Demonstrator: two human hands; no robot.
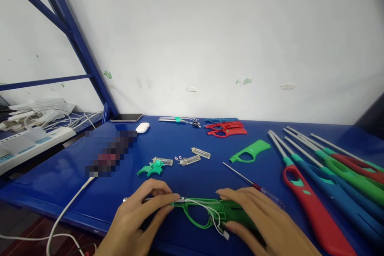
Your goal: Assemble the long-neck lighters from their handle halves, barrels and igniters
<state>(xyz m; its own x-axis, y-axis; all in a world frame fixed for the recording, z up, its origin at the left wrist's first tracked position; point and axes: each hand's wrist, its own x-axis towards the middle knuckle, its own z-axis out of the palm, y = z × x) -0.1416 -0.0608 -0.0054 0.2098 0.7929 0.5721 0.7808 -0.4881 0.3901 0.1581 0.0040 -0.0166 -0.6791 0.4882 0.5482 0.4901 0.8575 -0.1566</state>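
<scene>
A green lighter casing half (200,224) lies open side up at the front of the table. White wires (207,208) run along it and end in a small white connector at its lower edge. My left hand (147,212) pinches the metal lighter tube (125,199) where it meets the casing's narrow end. Around the casing's wide handle end, my right hand (258,216) has its thumb on the near side and fingers on the far side. Just beyond are teal plastic triggers (154,169), clear fuel tanks (190,160), a separate green casing half (252,151) and a screwdriver (249,180).
Several long lighters (315,204) in red, blue and green fill the right side. Red casing halves (227,129) and wired metal tubes (178,120) lie along the wall. A phone (126,117), white earbud case (142,127) and white cable (66,204) are on the left.
</scene>
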